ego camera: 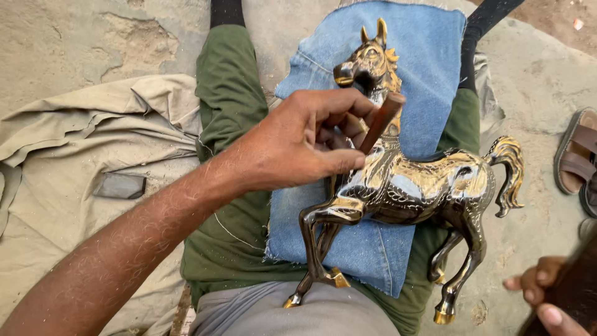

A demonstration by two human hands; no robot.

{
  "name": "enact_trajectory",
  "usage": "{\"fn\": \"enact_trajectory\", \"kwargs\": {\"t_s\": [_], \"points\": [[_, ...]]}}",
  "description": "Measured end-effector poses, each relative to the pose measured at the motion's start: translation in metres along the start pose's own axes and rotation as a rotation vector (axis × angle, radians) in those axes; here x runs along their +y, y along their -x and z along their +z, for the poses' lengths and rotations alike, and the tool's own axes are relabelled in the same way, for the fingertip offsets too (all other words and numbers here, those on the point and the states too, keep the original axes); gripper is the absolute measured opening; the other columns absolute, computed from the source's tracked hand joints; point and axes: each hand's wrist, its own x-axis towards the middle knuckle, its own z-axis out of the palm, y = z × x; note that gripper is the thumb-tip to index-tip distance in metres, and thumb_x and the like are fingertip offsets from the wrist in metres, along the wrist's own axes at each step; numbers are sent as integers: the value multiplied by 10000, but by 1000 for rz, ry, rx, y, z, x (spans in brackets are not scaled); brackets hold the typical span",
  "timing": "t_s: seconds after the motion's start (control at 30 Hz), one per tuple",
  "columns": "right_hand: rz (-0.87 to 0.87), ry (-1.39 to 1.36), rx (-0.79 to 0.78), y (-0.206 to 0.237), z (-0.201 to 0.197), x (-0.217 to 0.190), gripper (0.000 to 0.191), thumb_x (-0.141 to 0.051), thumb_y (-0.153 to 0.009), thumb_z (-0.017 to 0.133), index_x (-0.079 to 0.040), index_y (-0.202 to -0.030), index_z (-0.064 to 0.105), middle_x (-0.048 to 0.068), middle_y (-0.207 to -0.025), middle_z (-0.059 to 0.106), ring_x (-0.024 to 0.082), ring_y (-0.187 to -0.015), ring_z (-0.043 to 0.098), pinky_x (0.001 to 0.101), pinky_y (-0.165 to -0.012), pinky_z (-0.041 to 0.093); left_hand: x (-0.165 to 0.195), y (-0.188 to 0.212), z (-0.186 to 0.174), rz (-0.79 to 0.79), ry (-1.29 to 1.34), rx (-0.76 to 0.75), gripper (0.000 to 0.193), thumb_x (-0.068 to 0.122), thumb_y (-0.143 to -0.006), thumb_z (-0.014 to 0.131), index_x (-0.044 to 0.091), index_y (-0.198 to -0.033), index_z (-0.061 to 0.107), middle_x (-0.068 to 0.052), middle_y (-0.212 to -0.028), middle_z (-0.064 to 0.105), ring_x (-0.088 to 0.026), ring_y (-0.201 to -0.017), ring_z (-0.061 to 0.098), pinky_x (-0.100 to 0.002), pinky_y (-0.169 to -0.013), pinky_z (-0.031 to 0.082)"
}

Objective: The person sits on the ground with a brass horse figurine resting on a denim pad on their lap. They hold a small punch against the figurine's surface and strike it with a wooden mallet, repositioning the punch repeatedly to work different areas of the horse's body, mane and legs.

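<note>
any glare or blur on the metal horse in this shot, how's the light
Head view: soft, even daylight, no hard shadows; the shiny brass horse figurine shows bright pale reflections along its back and shoulder, yet its engraving stays sharp; the left hand with the brown wooden-handled tool is crisp; the right hand at the lower right edge is soft and partly cropped.

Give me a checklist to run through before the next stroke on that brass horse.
1. Horse rests on the denim cloth over the lap: ok.
2. Left hand grips the wooden-handled tool: ok.
3. Tool tip placed on the horse's neck: cannot tell, fingers hide it.
4. Right hand steadying the horse: not ok, it is apart from it.
5. Sandal away from the horse: ok.
</note>
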Motion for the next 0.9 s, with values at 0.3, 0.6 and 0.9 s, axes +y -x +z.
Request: {"fn": "enact_trajectory", "kwargs": {"t_s": [0.3,0.6,0.9], "points": [[238,350,108,19,66,-35,655,142,-789,714,47,-1413,538,223,-862,673,344,-832,713,514,-767,600,19,39,35,-29,5,-18,474,117,-830,808,135,-1293,707,-10,-925,768,-70,-827,713,-260,-744,598],[159,169,88,69,56,1,576,132,-764,807,23,-1263,541,185,-857,663,286,-807,739,452,-680,637,23,25,59,256,-344,-50,437,116,-806,792,159,-1236,724,-85,-983,796,-252,-851,775,-388,-776,594],[51,111,259,100,68,22,439,69,-792,791,3,-1156,555,127,-806,683,214,-796,753,405,-692,678,31,9,66,377,-468,-235,267,177,-898,696,134,-1160,676,-136,-849,738,-367,-780,712,-492,-646,518]]}}
